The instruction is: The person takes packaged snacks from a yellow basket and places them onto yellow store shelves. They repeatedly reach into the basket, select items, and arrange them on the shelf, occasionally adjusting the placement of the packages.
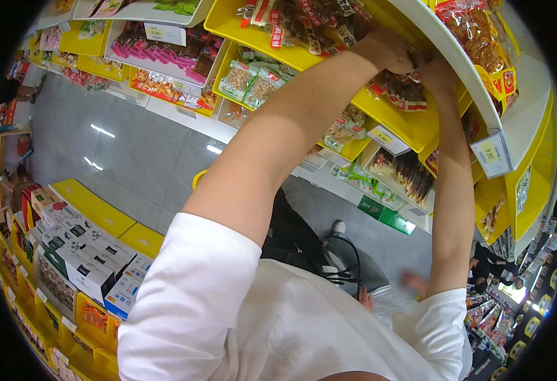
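Both of my hands reach into a yellow shelf bin [412,125] that holds dark snack packets. My left hand [393,51] has its fingers bent down among the packets. Close beside it, my right hand [433,70] reaches in from the right, its fingers mostly hidden. Just below the hands lies a clear packet of dark food [404,93] with a red and white edge. More packets with red and white labels [307,24] fill the bin to the left. Whether either hand grips a packet is hidden.
A white curved shelf edge [469,62] with a price tag [490,153] passes right of my hands. Lower bins hold bagged nuts [261,85]. Another person's hand [365,299] and shoe [338,226] are near me. Stacked cartons [87,247] stand at left beyond the tiled floor [140,138].
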A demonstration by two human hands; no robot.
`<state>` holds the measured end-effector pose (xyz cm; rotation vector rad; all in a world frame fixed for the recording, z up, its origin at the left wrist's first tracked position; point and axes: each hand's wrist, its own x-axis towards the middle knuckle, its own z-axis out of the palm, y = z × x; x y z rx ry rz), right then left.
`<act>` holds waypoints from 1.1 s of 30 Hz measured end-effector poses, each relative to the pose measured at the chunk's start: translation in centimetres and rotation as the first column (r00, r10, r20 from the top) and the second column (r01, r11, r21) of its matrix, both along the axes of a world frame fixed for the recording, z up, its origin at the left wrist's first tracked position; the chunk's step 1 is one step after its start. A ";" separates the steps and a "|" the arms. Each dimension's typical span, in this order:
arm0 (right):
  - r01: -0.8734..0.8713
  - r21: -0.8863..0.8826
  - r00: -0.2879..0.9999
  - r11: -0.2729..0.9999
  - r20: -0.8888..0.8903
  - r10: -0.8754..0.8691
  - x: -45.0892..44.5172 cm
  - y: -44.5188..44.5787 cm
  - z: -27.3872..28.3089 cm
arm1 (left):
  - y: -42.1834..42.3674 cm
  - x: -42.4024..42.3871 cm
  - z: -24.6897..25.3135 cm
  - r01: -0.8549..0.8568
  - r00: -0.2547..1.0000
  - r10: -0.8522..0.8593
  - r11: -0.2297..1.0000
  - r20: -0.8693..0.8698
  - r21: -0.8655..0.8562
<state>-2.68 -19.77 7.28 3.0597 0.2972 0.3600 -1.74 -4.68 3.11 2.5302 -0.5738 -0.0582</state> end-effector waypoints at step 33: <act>-0.154 -0.088 0.945 0.984 0.278 0.173 1.4 -1.5 -2.3 | 1.9 0.8 0.7 -0.068 0.995 0.096 0.874 0.034 -0.481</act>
